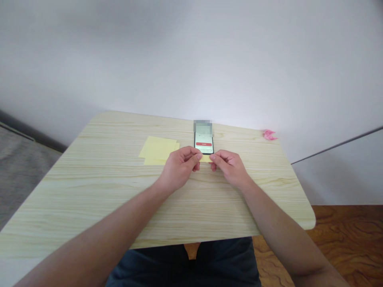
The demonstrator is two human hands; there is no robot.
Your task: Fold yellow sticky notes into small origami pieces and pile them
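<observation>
Between my two hands, in the middle of the view, is a small piece of yellow paper (205, 158). My left hand (182, 165) pinches its left end between thumb and fingers. At the other end, my right hand (229, 165) pinches it the same way. Only a narrow strip of the paper shows; the fingers hide the rest. Just beyond it a smartphone (204, 149) with a lit screen stands or leans near the wall. Several yellow paper sheets (158, 149) lie overlapping to the left, partly behind my left hand.
A pink folded paper figure (269, 135) sits at the table's far right edge. The pale wood-grain table (98, 179) meets a white wall (191, 59) at the back. Below the right side is a brown wooden floor (347, 243).
</observation>
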